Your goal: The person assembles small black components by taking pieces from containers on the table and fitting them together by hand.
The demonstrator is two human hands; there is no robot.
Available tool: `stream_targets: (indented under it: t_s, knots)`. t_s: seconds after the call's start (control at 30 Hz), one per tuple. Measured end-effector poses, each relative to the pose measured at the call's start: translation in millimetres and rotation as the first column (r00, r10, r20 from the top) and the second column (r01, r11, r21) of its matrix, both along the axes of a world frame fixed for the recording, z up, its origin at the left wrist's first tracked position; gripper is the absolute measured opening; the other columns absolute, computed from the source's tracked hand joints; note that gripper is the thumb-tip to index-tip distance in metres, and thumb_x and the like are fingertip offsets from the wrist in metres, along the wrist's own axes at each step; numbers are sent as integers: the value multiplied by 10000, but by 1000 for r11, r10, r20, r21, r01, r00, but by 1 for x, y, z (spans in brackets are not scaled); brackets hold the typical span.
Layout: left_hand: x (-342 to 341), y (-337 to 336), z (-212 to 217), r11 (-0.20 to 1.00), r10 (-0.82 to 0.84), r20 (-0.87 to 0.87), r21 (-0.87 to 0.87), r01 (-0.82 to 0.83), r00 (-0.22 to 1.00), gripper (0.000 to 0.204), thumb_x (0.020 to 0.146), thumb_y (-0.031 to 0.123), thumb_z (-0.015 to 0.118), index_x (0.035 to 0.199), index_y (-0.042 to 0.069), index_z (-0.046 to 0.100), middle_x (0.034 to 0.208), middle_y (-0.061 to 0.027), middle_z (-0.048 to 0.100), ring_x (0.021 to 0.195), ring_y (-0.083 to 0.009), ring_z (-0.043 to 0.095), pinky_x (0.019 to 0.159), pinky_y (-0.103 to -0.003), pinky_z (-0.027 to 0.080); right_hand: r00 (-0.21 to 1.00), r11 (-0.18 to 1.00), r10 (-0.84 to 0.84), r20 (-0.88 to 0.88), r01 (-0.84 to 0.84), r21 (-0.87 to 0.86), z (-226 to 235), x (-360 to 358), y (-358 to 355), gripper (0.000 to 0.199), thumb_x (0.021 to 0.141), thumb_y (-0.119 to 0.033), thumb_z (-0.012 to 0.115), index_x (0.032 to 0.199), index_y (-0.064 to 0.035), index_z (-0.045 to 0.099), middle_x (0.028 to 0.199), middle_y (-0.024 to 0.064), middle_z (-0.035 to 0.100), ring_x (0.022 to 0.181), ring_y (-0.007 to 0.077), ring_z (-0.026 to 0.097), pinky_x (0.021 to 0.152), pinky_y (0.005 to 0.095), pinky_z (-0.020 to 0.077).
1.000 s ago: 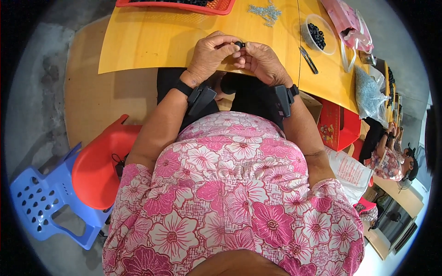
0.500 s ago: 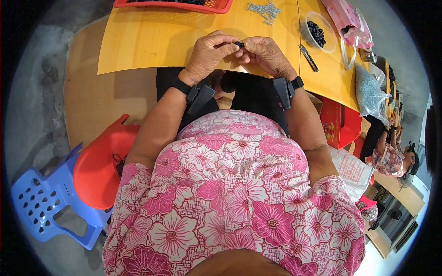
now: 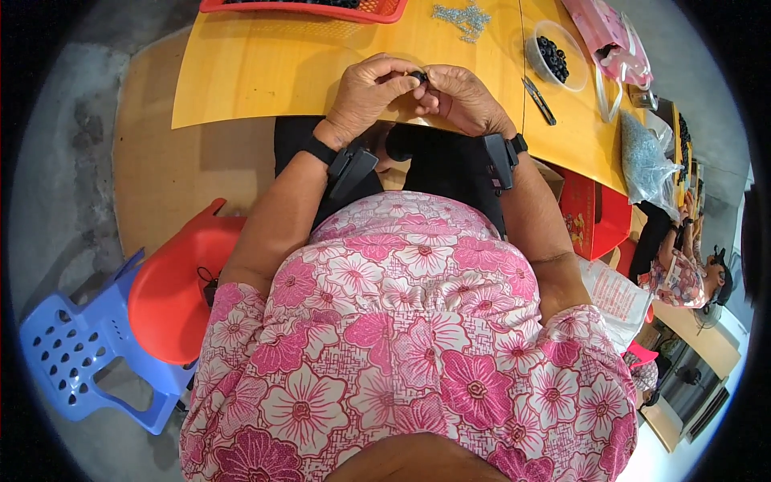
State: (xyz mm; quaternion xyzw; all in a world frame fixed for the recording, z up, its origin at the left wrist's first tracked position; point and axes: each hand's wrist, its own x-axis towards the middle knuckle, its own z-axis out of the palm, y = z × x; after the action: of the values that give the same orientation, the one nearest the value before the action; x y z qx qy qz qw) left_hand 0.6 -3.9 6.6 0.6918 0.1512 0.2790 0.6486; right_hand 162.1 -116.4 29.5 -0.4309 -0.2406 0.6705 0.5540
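Observation:
Both hands meet above the near edge of the yellow table. My left hand [image 3: 363, 95] pinches a small black round part [image 3: 418, 77] between thumb and forefinger. From the other side my right hand [image 3: 464, 95] closes its thumb and forefinger on the same part, its other fingers curled beneath. The fingertips cover most of the piece, so its exact kind does not show. Beyond the hands lies a loose pile of small silvery metal pieces [image 3: 464, 21]. To the right, a clear plastic bowl [image 3: 577, 79] holds several black ring-like parts [image 3: 552, 59].
Thread snips [image 3: 539, 102] lie by the bowl on the yellow table [image 3: 241, 80]. A red basket [image 3: 377, 12] stands at the far edge, a pink bag [image 3: 614, 44] and a filled clear bag [image 3: 645, 161] at right. Red and blue chairs [image 3: 173, 289] are at left; another person [image 3: 679, 273] sits far right.
My right fingertips have shifted slightly against the small black part, and less of it shows between the hands. Otherwise the scene is nearly the same.

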Motion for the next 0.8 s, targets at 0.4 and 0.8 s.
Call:
stream_targets:
  t_s: [0.4,0.8]
  knots:
    - [5,2,-6,966,-132,31,-220,135,991,328,905,176,592,1194,21,581,991,-24,633,847,-93,593,785,-203,483,994,998,-42,102,37,49,11,-10,4,302,918,-285,567,1043,-10,560,807,28,579,686,100,549,752,296,509]
    - [4,1,1,968,-179,-12,-179,174,984,498,908,317,581,1278,-4,489,1122,-95,594,966,-141,593,836,-234,489,668,980,-146,729,-3,200,2,-19,7,263,976,-230,442,1114,-18,514,906,44,587,766,99,568,672,224,479]
